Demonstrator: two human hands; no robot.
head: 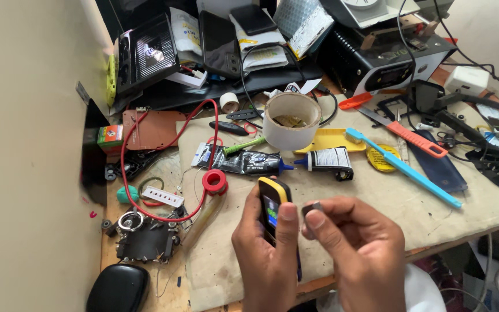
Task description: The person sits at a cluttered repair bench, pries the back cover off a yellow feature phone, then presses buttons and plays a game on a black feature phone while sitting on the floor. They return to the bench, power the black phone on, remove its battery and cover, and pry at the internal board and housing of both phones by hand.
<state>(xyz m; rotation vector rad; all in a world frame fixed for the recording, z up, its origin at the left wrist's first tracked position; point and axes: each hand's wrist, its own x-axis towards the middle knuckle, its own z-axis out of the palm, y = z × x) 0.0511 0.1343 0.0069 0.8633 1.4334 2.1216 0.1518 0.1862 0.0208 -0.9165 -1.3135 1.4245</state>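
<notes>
Left hand (pixel 267 254) grasps a small yellow-edged handset (pixel 272 208) upright, thumb laid along its lit screen side — fingers wrapped behind. Right hand (pixel 356 248) pinches a small dark part (pixel 312 208) between thumb and fingertips, just beside the handset's top, not quite touching it. Both hover over the near edge of the beige mat (pixel 376 196).

Landmark: the big tape roll (pixel 291 120), standing on its side-wall at the mat's far edge.
- Handset and part: well nearer the camera than the roll, roughly in line with it.
- Black glue tube (pixel 244 162) with blue nozzle: just in front of the roll, lying flat.
- Small black bottle (pixel 329 160): in front and to the right of it.
- Yellow tray (pixel 333 140): touching the roll's right side, as far as can be told.
- Blue toothbrush (pixel 402 167) — further right, lying diagonally.
- Red spool (pixel 215 181): in front and to the left, a red wire looping from it.
</notes>
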